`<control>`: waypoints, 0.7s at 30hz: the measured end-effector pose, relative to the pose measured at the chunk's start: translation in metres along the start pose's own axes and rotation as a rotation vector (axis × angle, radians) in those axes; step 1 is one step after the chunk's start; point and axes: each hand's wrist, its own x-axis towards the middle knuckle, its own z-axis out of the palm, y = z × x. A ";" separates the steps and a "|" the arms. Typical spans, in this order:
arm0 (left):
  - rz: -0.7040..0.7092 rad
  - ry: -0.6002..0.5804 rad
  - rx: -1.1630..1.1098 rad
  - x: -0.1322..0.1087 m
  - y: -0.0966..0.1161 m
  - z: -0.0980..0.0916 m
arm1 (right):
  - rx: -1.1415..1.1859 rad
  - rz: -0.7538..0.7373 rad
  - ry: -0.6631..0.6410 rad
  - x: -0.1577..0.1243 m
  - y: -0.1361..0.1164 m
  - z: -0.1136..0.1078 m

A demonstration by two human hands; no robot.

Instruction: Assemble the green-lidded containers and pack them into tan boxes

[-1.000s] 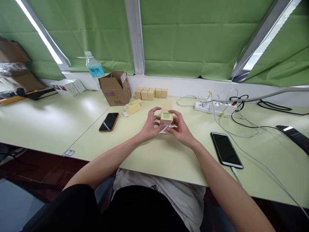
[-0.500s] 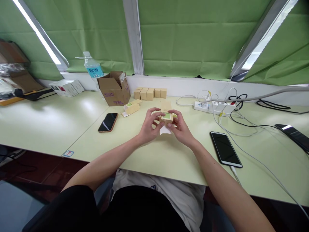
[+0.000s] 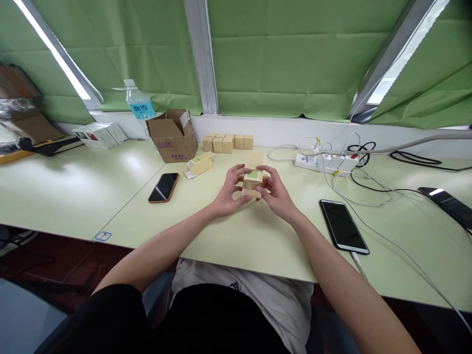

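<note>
Between my two hands is a small cardboard box [image 3: 252, 181] with a green and white label on its upper side and a flap bent out at the front. My left hand [image 3: 230, 194] grips it from the left, thumb at the front flap and fingers along the far side. From the right, my right hand [image 3: 277, 193] holds it, thumb also near the flap. Parts of the box are hidden behind my fingers. Left of my hands lies an opened small carton [image 3: 200, 165] with its flaps out.
Small closed boxes [image 3: 223, 143] stand in a row by the wall, beside an open cardboard box [image 3: 177, 142] and a water bottle [image 3: 140, 103]. One phone [image 3: 163, 187] lies left, another phone [image 3: 342, 224] right. Cables run from a power strip [image 3: 324, 162].
The front flap has turned upward from hanging down pale side out. My left thumb has moved to the flap, and both hands still hold the box.
</note>
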 end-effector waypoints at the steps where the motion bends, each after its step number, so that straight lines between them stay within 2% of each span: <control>1: -0.014 0.015 -0.033 0.000 0.000 0.000 | 0.010 -0.011 -0.017 0.000 0.000 0.000; 9: -0.071 0.095 -0.238 0.002 0.000 0.003 | 0.051 -0.035 -0.064 -0.001 0.001 0.001; 14: -0.071 0.088 -0.251 0.003 -0.003 0.002 | 0.047 -0.034 -0.059 -0.003 -0.001 0.003; 21: -0.061 0.142 -0.229 0.003 0.000 0.004 | 0.021 -0.023 -0.058 -0.005 -0.001 0.005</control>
